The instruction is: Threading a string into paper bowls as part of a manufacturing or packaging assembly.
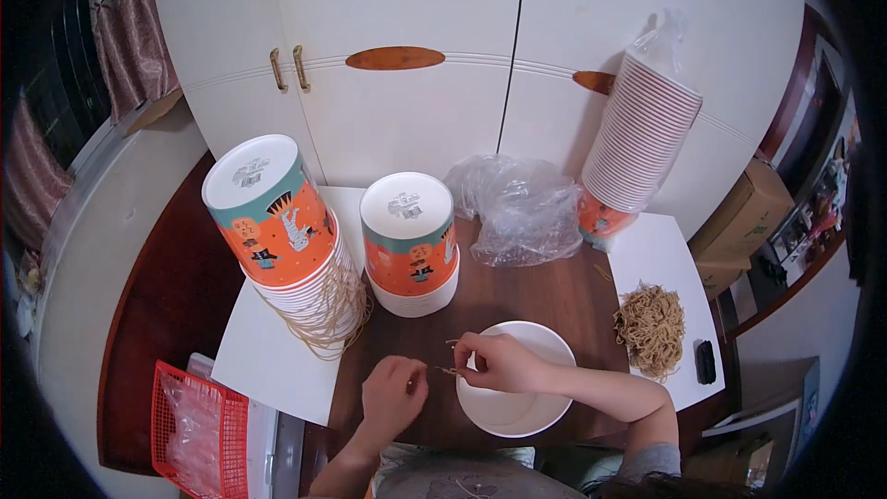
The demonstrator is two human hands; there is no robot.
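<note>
My right hand is closed in a pinch over a white paper bucket, whose mouth faces up on the brown tabletop. Thin tan rubber bands stick out from its fingertips to the left. My left hand is just left of the bucket, its fingers curled together near those bands. What the left fingers hold, if anything, is too small to make out. A large heap of tan rubber bands lies on the white right side of the table. More bands hang around the lower part of the tall left bucket stack.
A tall stack of orange-green paper buckets and a shorter one stand upside down at left. Crumpled clear plastic and a bagged bucket stack are at the back. A black object and a red basket flank the table.
</note>
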